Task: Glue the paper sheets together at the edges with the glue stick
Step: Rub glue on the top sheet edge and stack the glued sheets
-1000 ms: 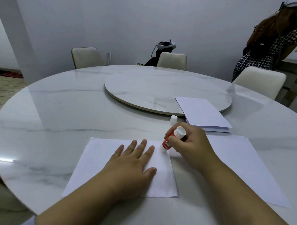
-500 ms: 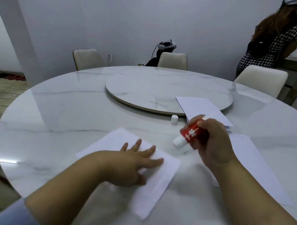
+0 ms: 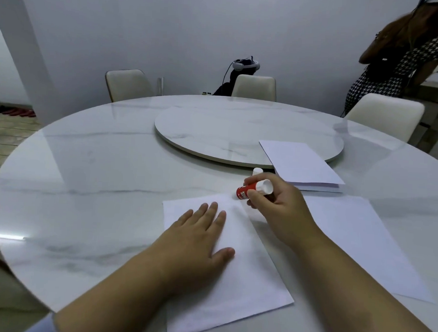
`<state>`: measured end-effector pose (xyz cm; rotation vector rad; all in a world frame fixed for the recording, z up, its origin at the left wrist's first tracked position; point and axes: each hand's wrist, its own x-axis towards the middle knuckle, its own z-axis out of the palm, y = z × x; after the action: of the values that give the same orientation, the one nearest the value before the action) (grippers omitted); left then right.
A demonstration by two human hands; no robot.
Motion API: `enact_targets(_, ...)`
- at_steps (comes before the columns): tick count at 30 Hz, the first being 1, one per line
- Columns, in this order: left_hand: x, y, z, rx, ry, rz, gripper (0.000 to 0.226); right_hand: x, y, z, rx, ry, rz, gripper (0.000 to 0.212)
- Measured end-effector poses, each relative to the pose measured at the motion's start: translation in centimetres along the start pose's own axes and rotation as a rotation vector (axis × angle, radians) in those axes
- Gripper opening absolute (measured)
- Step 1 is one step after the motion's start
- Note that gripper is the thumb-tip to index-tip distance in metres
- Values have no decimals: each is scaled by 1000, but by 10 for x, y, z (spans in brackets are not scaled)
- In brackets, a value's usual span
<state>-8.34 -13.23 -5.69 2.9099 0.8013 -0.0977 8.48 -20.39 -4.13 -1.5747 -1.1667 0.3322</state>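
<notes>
A white paper sheet (image 3: 243,280) lies in front of me on the marble table, its long side running away from me. My left hand (image 3: 197,232) rests flat on it with fingers spread. My right hand (image 3: 276,208) grips a red glue stick (image 3: 252,191) at the sheet's far right corner, tip end pointing down to the left. A second white sheet (image 3: 365,242) lies to the right, partly under my right arm. The glue stick's white cap (image 3: 257,171) stands on the table just beyond.
A stack of white paper (image 3: 303,167) rests at the right, overlapping the edge of the round turntable (image 3: 214,125). Cream chairs (image 3: 127,85) stand around the table (image 3: 86,185). A person (image 3: 398,63) stands at the far right by a counter.
The sheet under my left hand has been turned from a slanted lie to a lengthwise one. My right hand swung the glue stick over and lowered it to the sheet's far corner.
</notes>
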Motion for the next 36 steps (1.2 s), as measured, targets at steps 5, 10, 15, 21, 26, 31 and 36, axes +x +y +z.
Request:
enact_targets(5, -1, 0, 1, 2, -6, -3, 69, 1, 4, 4, -41, -99, 52, 14)
enact_targets(10, 0, 1, 0, 0, -19, -16, 70, -2, -7, -4, -80, -94, -4, 6)
enact_targets(15, 2, 0, -1, 28, -30, -25, 72, -9, -16, -21, -24, -348, -17, 38)
enact_targets(21, 0, 0, -5, 39, -50, -74, 74, -13, -19, -29, 81, -867, 173, 17)
enact_targets(26, -9, 11, -11, 146, -20, -478, 78, -2, -15, -43, 953, -336, 116, 15)
enact_targets(31, -19, 2, -14, 57, 36, -273, 76, 7, -11, -34, 1147, 170, 151, 27)
enact_targets(36, -22, 2, -4, -95, -57, -231, 85, 31, -3, -14, 282, 246, 190, 49)
